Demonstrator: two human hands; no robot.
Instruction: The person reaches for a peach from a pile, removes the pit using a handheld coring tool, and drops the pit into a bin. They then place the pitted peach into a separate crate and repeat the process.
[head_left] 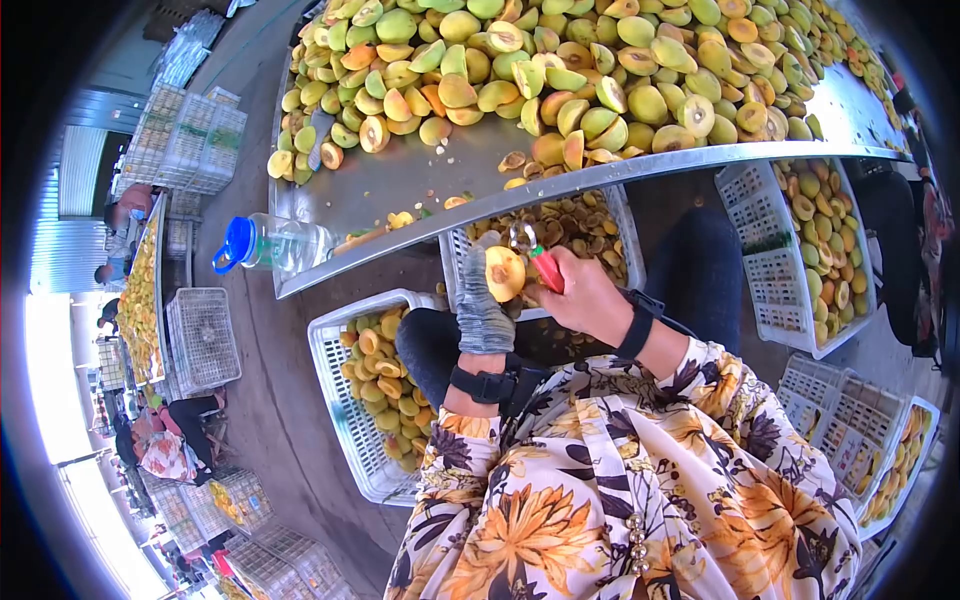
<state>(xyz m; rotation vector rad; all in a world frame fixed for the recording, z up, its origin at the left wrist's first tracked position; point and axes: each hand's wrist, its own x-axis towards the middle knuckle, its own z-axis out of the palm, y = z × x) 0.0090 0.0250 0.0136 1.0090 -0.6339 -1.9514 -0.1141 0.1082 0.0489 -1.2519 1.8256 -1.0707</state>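
My left hand [482, 305], in a grey knit glove, has its fingers wrapped round a peach half [505, 273], cut face turned up. Close at its right, my bare right hand [585, 298] grips the red handle of a pitting tool [546, 268]. A green collar and a rounded metal loop form the tool's upper end, just above the peach half. Under both hands stands a white crate [632, 235] holding brownish fruit scraps.
A metal table [440, 178] heaped with peaches [640, 75] stands in front, a blue-capped bottle [285, 243] at its left corner. Crates of halves flank me, at left [345, 420] and right [765, 240]. Other people sit farther left among stacked crates [205, 335].
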